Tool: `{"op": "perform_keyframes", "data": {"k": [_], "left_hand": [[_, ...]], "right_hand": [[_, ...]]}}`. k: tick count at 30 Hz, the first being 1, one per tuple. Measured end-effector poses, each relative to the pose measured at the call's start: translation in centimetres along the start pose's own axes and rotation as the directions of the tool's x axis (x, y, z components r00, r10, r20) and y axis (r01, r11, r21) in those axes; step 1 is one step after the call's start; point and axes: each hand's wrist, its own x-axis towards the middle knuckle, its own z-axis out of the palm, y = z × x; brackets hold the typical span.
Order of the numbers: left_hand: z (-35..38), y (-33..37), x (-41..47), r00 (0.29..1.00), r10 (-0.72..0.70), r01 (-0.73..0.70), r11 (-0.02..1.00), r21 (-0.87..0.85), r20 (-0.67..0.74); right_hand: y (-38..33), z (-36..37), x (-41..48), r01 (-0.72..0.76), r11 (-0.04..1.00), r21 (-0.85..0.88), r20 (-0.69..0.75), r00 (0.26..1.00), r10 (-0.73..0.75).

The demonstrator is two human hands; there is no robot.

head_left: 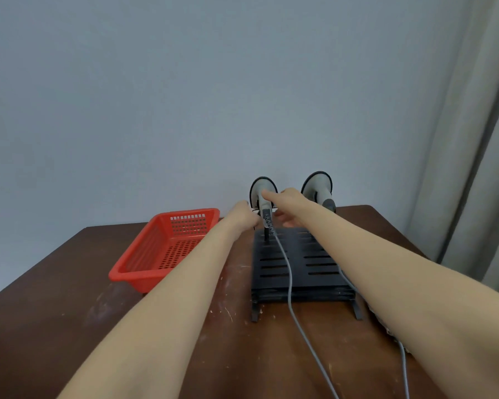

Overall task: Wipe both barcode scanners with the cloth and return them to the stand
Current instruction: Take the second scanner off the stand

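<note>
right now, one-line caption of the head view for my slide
Left hand and right hand reach the left barcode scanner on the black stand, red basket beside it

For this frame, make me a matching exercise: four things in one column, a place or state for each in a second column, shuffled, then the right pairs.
Things
1. red basket
2. left scanner
3. right scanner
4. grey cable

Places or states
A. trails over the black stand toward the camera
B. left hand and right hand at it
C. on the table, left of the stand
D. on the stand, no hand on it

Pairs: 1-C, 2-B, 3-D, 4-A
</note>
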Motion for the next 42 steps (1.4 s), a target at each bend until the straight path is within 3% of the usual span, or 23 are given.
{"op": "perform_keyframes", "data": {"k": [5, 10, 22, 32, 42], "left_hand": [[3.5, -3.0, 1.4, 0.997, 0.072, -0.072, 0.995, 0.066, 0.013], [5.2, -4.0, 3.0, 0.989, 0.094, -0.091, 0.995, 0.027, -0.117], [7.0, -5.1, 4.8, 0.959, 0.141, -0.139, 0.990, 0.028, -0.245], [7.2, -5.0, 4.7, 0.961, 0.153, -0.147, 0.988, 0.047, -0.230], [6.5, -4.2, 4.2, 0.960, 0.163, -0.142, 0.984, 0.107, -0.228]], "right_hand": [[1.0, 0.5, 1.1, 0.047, 0.998, -0.044, -0.038, 0.998, -0.049], [0.8, 0.4, 1.1, 0.033, 0.983, -0.181, -0.076, 0.996, -0.047], [1.0, 1.0, 2.9, -0.140, 0.989, 0.041, 0.065, 0.988, 0.137], [1.7, 2.4, 3.1, 0.007, 1.000, 0.017, -0.154, 0.988, -0.004], [0.5, 0.7, 1.2, 0.122, 0.990, 0.077, -0.158, 0.981, -0.108]]}}
